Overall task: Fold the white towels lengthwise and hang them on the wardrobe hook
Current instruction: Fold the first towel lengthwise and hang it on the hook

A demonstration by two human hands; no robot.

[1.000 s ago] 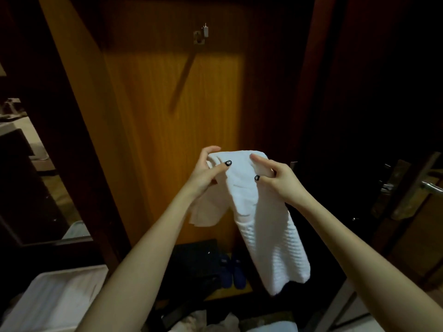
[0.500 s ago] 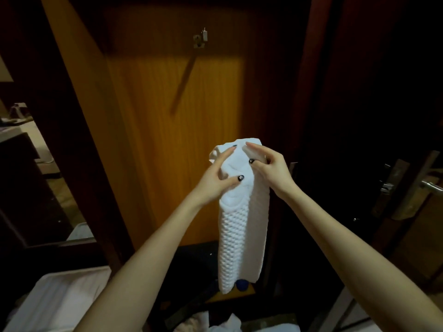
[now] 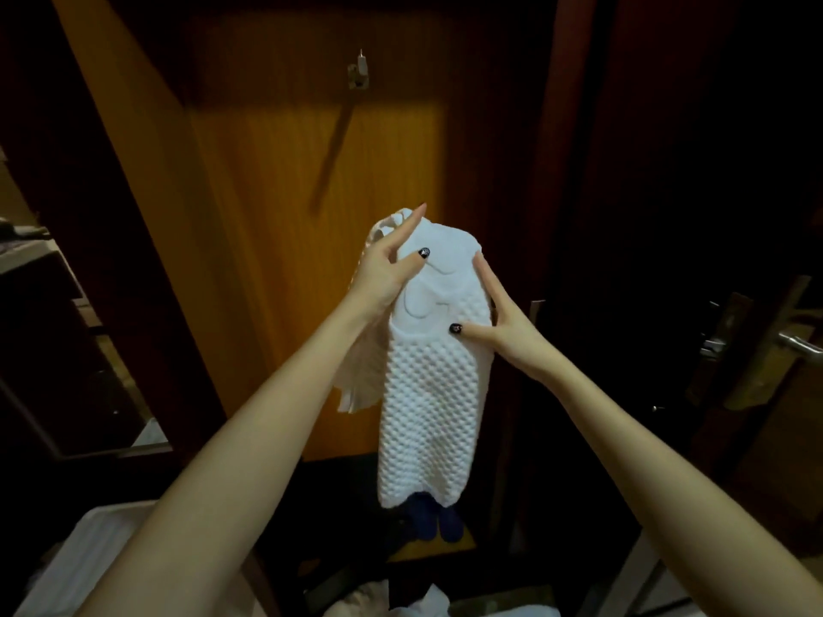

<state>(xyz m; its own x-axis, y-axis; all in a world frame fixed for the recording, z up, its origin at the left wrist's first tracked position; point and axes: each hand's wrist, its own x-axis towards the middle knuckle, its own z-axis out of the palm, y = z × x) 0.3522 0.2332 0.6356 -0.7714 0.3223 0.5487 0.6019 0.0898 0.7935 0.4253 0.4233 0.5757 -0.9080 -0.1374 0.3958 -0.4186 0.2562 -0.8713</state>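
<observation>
Nearly ready to hang

Seems to be finishing the long fold on the white towel (image 3: 434, 394), held up in the middle, at 6 o'clock from the hook (image 3: 358, 73). Pinching its top with the left hand (image 3: 387, 278), thumb in front. Pinching its 3 o'clock edge with the right hand (image 3: 499, 322). Next, probably lifting it toward 12 o'clock and looping the top over the hook.

- We see a white towel (image 3: 429, 416) with a raised waffle pattern.
- We see an orange-brown wooden wardrobe panel (image 3: 276, 216).
- We see dark blue slippers (image 3: 434, 521).
</observation>
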